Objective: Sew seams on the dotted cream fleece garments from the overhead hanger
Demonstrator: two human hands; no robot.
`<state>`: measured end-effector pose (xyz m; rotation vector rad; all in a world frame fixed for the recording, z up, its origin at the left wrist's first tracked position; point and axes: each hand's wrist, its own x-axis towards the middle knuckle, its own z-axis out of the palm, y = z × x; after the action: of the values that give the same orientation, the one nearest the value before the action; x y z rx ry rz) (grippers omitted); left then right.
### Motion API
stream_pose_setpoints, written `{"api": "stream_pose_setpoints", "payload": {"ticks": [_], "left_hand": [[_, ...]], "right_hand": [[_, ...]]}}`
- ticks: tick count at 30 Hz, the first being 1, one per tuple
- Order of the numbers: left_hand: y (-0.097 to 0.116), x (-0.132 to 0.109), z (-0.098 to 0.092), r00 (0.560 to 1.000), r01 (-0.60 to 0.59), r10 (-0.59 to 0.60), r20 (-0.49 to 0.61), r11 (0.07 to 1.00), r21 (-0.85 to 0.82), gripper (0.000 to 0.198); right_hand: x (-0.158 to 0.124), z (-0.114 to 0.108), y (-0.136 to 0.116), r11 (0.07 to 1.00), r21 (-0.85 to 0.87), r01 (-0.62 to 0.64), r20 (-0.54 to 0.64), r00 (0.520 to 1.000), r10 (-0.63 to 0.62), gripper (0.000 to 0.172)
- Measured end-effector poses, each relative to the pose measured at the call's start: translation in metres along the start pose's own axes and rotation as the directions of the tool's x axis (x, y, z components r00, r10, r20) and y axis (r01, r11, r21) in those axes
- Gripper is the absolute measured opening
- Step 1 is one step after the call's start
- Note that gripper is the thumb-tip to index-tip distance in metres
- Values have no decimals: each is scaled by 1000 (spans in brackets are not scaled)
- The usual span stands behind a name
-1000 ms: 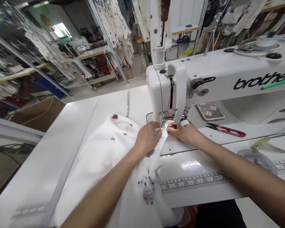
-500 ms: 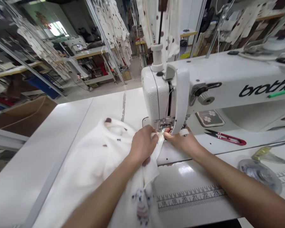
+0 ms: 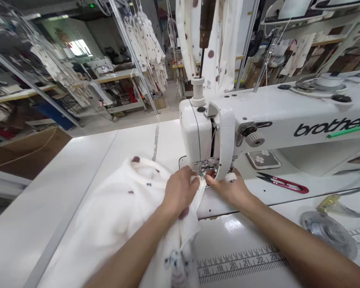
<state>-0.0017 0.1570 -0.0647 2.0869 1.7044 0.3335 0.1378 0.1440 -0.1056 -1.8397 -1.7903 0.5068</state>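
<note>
A white fabric piece [image 3: 120, 216] with dark dots and a small printed animal lies on the white sewing table [image 3: 48, 192]. My left hand [image 3: 180, 191] is closed on the fabric's edge just left of the presser foot. My right hand [image 3: 228, 189] pinches the same edge from the right, right under the needle area of the white Brother sewing machine [image 3: 258, 120]. The needle itself is hidden behind the machine's guard and my fingers.
Red thread snips [image 3: 283, 184] lie on the machine bed to the right. A clear plastic item [image 3: 328, 232] and a yellowish tool [image 3: 336, 202] sit further right. A printed ruler [image 3: 243, 262] runs along the table front. Dotted garments [image 3: 147, 48] hang behind.
The camera view shifted slightly, so the machine sits lower in the frame. Both hands have crept a little closer to the presser foot with the fabric edge.
</note>
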Motion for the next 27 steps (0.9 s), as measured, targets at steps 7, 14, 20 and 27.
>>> {"api": "stream_pose_setpoints", "payload": {"ticks": [7,14,20,27], "left_hand": [[2,-1,1,1000,3,-3,-17,999,44,14],[0,2,7,998,30,-23,-64,995,99,14],[0,4,10,995,10,0,-99,995,99,15],[0,6,13,991,50,-28,-128,983,178,13]], "right_hand": [[1,-1,-1,998,-60,9,33,999,-7,19],[3,-7,-5,993,-113,31,66,998,-24,21],[1,-10,-10,987,-156,38,94,995,-24,22],[4,-2,-9,981,-194,-8,84,996,25,28]]}}
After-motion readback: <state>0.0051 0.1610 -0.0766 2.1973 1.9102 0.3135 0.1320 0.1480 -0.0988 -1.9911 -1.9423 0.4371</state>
